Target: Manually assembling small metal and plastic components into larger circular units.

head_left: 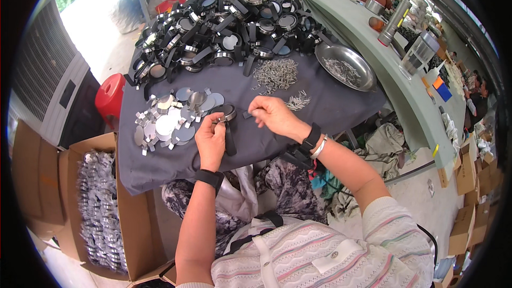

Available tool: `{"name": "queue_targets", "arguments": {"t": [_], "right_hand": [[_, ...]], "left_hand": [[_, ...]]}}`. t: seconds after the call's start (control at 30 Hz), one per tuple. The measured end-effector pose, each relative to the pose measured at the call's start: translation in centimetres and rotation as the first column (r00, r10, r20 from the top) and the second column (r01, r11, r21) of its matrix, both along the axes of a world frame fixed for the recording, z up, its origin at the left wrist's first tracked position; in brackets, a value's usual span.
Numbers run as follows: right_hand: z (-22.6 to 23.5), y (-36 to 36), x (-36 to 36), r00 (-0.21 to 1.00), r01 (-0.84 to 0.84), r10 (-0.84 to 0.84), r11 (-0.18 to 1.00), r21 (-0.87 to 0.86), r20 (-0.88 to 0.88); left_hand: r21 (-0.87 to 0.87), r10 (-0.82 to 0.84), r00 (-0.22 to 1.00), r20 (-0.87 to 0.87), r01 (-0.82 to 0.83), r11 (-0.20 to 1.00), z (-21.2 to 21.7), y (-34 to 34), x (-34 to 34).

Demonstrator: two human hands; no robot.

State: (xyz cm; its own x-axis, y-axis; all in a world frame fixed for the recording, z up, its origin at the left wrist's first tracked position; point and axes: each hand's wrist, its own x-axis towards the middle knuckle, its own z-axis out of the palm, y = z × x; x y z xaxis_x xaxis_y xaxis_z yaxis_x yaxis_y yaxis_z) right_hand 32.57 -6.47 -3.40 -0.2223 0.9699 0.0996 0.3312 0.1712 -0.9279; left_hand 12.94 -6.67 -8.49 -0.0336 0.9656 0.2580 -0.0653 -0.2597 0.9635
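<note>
My left hand (211, 137) is closed on a wristwatch (226, 111) with a round metal case. Its black strap (230, 140) hangs down beside my fingers. To its right, my right hand (272, 114) is pinched, and a short dark strip (247, 114) shows at the fingertips; whether it joins the watch I cannot tell. Left of my left hand lies a loose pile of round metal discs (168, 122) with small tabs. Beyond my right hand are a small scatter of metal pins (298, 100) and a larger heap of small metal parts (276, 74).
A big heap of black-strapped watches (224, 32) covers the far side of the dark tablecloth (213, 82). An oval metal dish (368, 69) holds more pins. A carton (140, 208) of wrapped parts stands at left, near a red stool (110, 96). Other people work at far right.
</note>
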Motion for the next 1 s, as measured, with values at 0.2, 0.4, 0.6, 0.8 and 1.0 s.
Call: {"name": "queue_targets", "arguments": {"t": [0.2,0.4,0.6,0.8,1.0], "right_hand": [[-0.6,0.2,-3.0,0.924,-0.023,-0.05,0.982,-0.188,-0.379],[-1.3,-0.5,-4.5,0.833,-0.064,-0.087,0.966,-0.251,-0.547],[-2.2,-0.5,-4.6,0.86,-0.049,-0.079,0.971,-0.235,-0.504],[-2.2,-0.2,-5.4,0.901,-0.021,-0.055,0.985,-0.169,-0.431],[-2.0,0.5,-4.6,0.965,0.025,-0.045,0.996,-0.081,-0.257]], "left_hand": [[-0.002,0.001,1.0,0.012,-0.001,1.0,0.2,0.0,-0.1],[-0.086,-0.018,0.999,0.044,0.021,0.996,0.9,-0.6,-0.1],[-0.058,-0.008,1.0,0.003,0.008,0.998,0.7,-0.5,-0.2],[-0.084,-0.024,0.999,0.04,0.027,0.996,0.8,-0.3,-0.5],[-0.086,-0.027,1.0,0.015,0.028,0.996,1.4,-0.3,0.2]]}}
